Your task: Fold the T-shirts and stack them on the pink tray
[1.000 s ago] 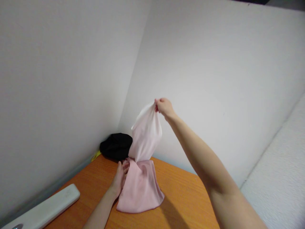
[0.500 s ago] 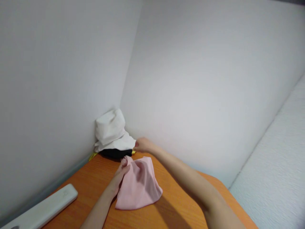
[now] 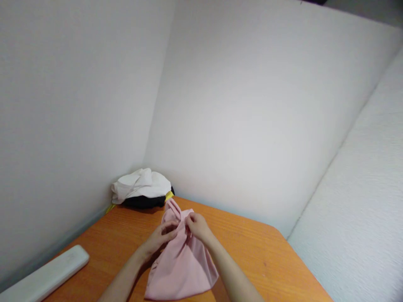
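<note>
A pink cloth (image 3: 182, 270), gathered near its upper end and flaring toward me, lies on the orange wooden table (image 3: 252, 251). My left hand (image 3: 163, 235) has its fingers closed on the cloth's left side, below a folded loop at the far end. Pinched in my right hand (image 3: 197, 226) is a bunch of the same fabric, just right of the left hand's fingertips. Whether the cloth is a garment or a bag I cannot tell.
At the far left corner, against the walls, sits a heap of fabrics: white cloth (image 3: 147, 184) on top, black cloth (image 3: 145, 202) beneath, with yellow edges (image 3: 169, 195). A long white case-like object (image 3: 53, 270) lies at the left edge.
My right hand has come back from beside the fabric heap to the pink cloth and now grips it. The cloth is drawn up and more gathered. The white fabric looks flatter. The view has shifted.
</note>
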{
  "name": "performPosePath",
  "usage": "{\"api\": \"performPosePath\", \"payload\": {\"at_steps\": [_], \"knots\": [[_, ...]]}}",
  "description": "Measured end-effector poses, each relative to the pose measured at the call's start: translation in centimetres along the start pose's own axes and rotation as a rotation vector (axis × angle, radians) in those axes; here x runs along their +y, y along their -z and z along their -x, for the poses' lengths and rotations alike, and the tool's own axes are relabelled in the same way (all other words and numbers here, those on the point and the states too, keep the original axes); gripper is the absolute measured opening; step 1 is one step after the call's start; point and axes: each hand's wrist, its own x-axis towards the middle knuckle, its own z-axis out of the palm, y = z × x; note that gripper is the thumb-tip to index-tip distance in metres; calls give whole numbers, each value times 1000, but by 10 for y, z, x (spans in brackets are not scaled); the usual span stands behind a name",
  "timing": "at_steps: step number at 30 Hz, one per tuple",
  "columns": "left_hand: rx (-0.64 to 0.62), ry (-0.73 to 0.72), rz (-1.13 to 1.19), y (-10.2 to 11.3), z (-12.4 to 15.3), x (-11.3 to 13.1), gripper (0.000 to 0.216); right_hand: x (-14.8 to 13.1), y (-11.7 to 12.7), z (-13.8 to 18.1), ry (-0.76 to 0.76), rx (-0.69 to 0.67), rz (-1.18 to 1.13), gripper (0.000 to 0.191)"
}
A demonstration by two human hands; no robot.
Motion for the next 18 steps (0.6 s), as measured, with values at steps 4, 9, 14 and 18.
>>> {"api": "performPosePath", "payload": {"at_steps": [4, 9, 14, 18], "knots": [[-261, 76, -68, -37, 14, -8, 43, 23, 21, 52, 47, 98, -199, 26], [-457, 117, -344, -74, 32, -9, 52, 73, 38, 146, -23, 329, -843, 45], [-299, 12, -705, -73, 35, 11, 44, 137, 82, 229, -251, 757, -1375, 53], [118, -39, -626, -40, 27, 29, 47, 167, 133, 278, -288, 1052, -1318, 56]]}}
